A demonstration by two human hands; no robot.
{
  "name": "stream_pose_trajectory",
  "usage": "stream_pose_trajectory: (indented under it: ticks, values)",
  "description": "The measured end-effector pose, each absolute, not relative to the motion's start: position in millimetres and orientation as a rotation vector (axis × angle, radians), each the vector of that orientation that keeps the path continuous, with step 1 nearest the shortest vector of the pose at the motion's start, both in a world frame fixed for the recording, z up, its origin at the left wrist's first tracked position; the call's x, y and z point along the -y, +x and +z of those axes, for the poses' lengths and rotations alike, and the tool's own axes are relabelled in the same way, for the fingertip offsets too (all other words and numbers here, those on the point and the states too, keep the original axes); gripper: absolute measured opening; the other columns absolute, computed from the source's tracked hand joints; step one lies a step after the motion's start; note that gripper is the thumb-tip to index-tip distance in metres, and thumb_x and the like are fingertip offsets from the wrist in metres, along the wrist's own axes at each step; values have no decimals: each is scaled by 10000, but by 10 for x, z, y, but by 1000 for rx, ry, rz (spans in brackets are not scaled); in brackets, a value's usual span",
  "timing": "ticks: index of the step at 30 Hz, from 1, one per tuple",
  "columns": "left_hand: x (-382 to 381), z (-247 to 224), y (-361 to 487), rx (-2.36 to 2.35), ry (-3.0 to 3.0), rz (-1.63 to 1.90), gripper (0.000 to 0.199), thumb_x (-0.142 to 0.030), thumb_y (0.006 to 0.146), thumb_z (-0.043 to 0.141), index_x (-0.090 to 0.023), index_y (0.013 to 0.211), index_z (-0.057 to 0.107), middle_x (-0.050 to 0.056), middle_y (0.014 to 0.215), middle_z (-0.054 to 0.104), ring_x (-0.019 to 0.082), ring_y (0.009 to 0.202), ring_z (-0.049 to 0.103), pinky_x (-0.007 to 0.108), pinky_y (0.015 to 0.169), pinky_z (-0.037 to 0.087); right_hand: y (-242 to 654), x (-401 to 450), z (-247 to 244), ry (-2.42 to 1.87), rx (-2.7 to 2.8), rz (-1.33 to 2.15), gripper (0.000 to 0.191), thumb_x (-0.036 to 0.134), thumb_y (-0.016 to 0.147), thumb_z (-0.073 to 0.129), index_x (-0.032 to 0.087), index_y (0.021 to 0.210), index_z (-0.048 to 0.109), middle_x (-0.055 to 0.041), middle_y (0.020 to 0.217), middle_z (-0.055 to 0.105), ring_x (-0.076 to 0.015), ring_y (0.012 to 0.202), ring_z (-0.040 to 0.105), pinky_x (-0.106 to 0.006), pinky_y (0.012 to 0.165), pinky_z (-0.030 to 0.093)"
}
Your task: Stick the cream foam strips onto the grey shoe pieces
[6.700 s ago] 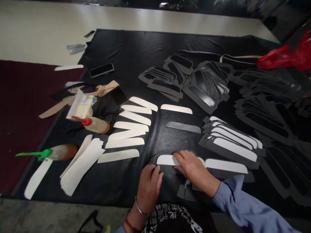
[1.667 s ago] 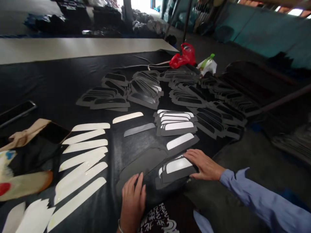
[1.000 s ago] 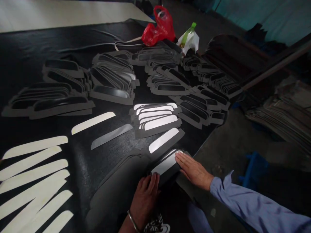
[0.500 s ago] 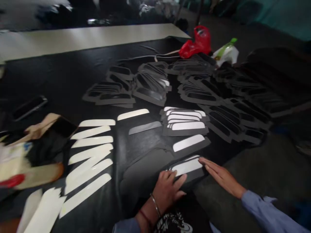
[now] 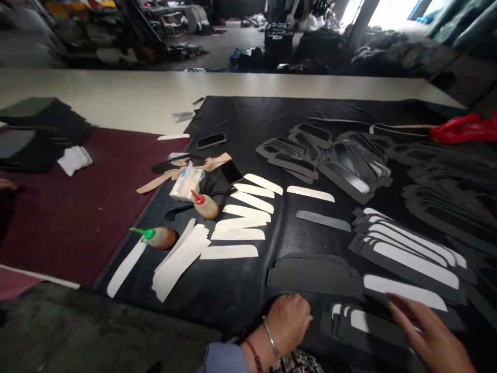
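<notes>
My left hand point(image 5: 288, 322), with a bangle and a red cord at the wrist, rests by the front edge of the black sheet. Its fingers are curled in and what they hold, if anything, is hidden. My right hand point(image 5: 433, 331) is open, fingers stretched over a small pile of dark grey pieces with white strips point(image 5: 360, 321). Its fingertips come near another white strip point(image 5: 406, 292) lying on a grey piece. Between and beyond the hands lies a stack of plain dark grey pieces point(image 5: 314, 274). Further right is a fanned stack of grey pieces with white strips point(image 5: 415, 264).
Loose cream strips point(image 5: 235, 252) lie in a column at centre left. Nearby are a green-tipped bottle point(image 5: 159, 237), a red-tipped bottle point(image 5: 205, 206), a tissue pack point(image 5: 187, 184) and a phone point(image 5: 210, 140). A red bag point(image 5: 464, 129) sits at far right.
The view has swung left, bringing the maroon cloth and both bottles into sight. My left hand has drawn off the near pile and its fingers have curled. My right hand now reaches over that pile.
</notes>
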State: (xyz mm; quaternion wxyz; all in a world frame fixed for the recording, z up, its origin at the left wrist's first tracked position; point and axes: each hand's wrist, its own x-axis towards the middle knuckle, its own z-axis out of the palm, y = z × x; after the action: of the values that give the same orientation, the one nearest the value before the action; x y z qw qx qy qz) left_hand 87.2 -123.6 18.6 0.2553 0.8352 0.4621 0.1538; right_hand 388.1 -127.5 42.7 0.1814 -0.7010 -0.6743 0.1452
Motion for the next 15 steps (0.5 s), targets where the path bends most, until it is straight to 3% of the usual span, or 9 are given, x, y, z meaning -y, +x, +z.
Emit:
stream_pose_trajectory:
  ticks: [3,7,10,15]
  values:
    - [1352,166,453,-1509,2097,456,101,-179,762,628,-169,716,539,-7,670,631,132,618,604,222,566,453,2655,751,568,-1517,2274,526,289,391,889,414,231,1058,586,-70,1002,639,-199,919,608,-324,807,515]
    - [1552,157,-36,-1681,1934,543,223,-224,858,503,-177,642,537,-25,577,615,92,542,592,173,527,418,1340,288,487,-1169,2622,420,306,249,861,506,166,1154,533,-108,1064,591,-215,966,544,-344,818,487]
    - [1675,163,-296,-1751,1806,675,372,-300,911,373,-187,592,527,-11,533,584,96,509,570,179,496,394,911,123,358,-1118,2849,322,374,235,793,612,124,1143,538,-130,1046,584,-251,956,524,-367,778,473]
    - [1750,184,-501,-1682,1594,920,314,-332,907,361,-208,761,610,4,673,645,101,626,607,164,580,433,787,50,399,-1127,2983,369,192,225,794,590,130,961,596,-120,961,574,-253,935,501,-371,786,419]
